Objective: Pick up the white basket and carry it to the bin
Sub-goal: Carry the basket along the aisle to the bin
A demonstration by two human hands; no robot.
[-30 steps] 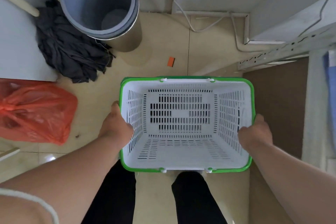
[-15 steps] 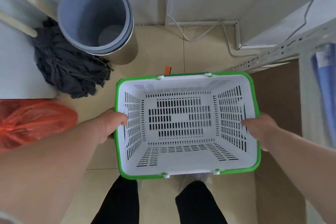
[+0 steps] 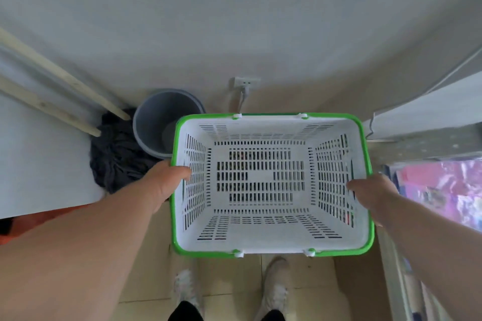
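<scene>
The white basket [image 3: 260,135] with a green rim is empty and held up in the air above my feet. My left hand [image 3: 164,182] grips its left wall, thumb inside over the rim. My right hand [image 3: 370,191] grips the right wall the same way. The grey round bin [image 3: 156,122] stands on the floor against the wall, just beyond the basket's far left corner, which covers part of the bin's right side.
A dark mop head [image 3: 114,156] with two wooden poles [image 3: 62,81] lies left of the bin. A white surface [image 3: 39,164] fills the left side. A wall socket with a plug [image 3: 245,83] is straight ahead. Colourful wrapped items [image 3: 443,190] lie at right.
The basket has risen from floor level to well above my feet. The view has tilted up towards the wall, and the bin now sits behind the basket's far left corner.
</scene>
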